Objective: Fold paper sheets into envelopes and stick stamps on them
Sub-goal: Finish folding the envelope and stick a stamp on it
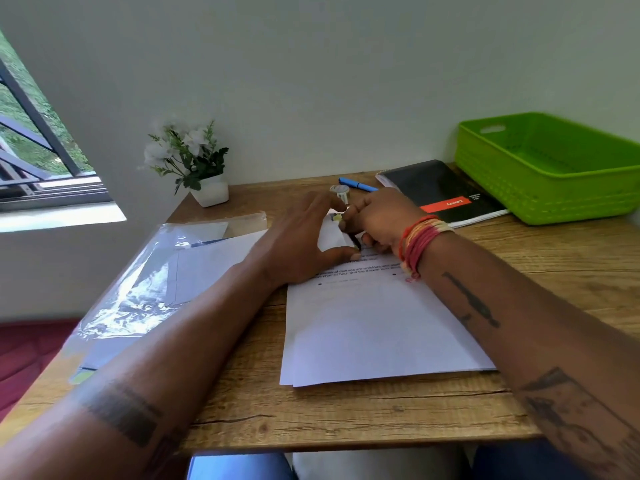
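Left hand (301, 237) spread flat, pinning small folded envelope (334, 237) atop paper sheets (374, 327) on bench (346, 414). Right hand (377, 220) pinches stamp (336, 217) at envelope's corner. Risk: stamp lands crooked if envelope slips. Notebook (440, 188) label unreadable; sheet's print partly legible: "chair or bed".

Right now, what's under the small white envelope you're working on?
The envelope lies on the stack of white sheets, whose top sheet shows printed lines. The left hand presses it flat; the right hand covers its right end, so anything beneath there is hidden.
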### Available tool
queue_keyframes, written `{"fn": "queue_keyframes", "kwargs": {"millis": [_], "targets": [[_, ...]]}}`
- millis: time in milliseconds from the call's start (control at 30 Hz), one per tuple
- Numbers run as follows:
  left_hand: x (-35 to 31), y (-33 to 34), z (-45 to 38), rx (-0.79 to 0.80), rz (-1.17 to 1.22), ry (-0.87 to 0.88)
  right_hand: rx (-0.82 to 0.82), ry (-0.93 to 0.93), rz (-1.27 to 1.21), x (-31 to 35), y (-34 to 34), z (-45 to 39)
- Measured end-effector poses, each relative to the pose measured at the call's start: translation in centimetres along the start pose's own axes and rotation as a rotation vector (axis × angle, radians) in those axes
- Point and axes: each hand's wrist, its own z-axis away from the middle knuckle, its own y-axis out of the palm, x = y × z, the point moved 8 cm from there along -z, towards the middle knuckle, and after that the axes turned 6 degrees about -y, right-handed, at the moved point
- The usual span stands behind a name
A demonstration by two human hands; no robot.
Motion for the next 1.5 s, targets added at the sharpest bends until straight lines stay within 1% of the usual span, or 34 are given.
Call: {"fn": "queue_keyframes", "kwargs": {"millis": [200,333,433,600,767,900,933,967,1000,1033,1100,1133,1167,1233,1267,1367,1500], "targets": [[-0.3,0.3,0.0,0.009,0.013,0.013,0.040,0.089,-0.066,-0.3,0.0,0.5],[-0.7,0.3,-0.2,0.005,0.029,0.032,0.087,0.086,-0.051,0.0,0.6,0.3],[-0.7,0.3,-0.2,-0.002,0.022,0.024,0.089,0.098,-0.080,-0.2,0.5,0.4],[-0.8,0.1,0.0,-0.004,0.040,0.010,0.029,0.124,-0.224,-0.7,-0.3,0.4],[-0.7,0.0,0.2,0.009,0.051,-0.001,0.060,0.173,-0.281,-0.8,0.3,0.4],[-1.0,0.1,0.2,0.017,0.054,0.011,0.050,0.265,-0.466,-1.3,1.1,0.8],[-1.1,0.1,0.1,0.018,0.055,0.009,0.059,0.271,-0.478,-1.3,1.1,0.9],[-1.1,0.2,0.1,0.021,0.056,0.002,0.062,0.261,-0.452,-1.1,0.9,1.0],[-1.1,0.2,0.1,0.024,0.055,-0.006,0.050,0.225,-0.371,-0.8,0.3,0.9],[-1.0,0.2,0.1,0.027,0.049,-0.014,0.017,0.165,-0.233,-0.5,-0.5,0.6],[-0.9,0.3,0.2,0.044,0.032,-0.038,-0.134,0.030,0.081,0.6,-2.5,0.4],[-0.7,0.5,0.2,0.065,0.029,-0.057,-0.193,-0.008,0.154,0.9,-3.0,0.4],[-0.6,0.7,0.2,0.094,0.027,-0.079,-0.188,-0.015,0.160,0.8,-2.9,0.4],[-0.5,1.2,0.2,0.150,0.029,-0.117,-0.113,0.003,0.113,0.4,-1.6,0.4],[-0.5,1.2,0.3,0.156,0.029,-0.120,-0.110,-0.004,0.131,0.5,-1.3,0.4],[-0.5,1.0,0.4,0.084,-0.023,-0.089,-0.165,-0.074,0.274,1.3,-1.3,0.4],[0.4,1.1,0.4,0.051,-0.128,-0.118,-0.163,-0.081,0.328,1.4,-1.3,0.2]]}}
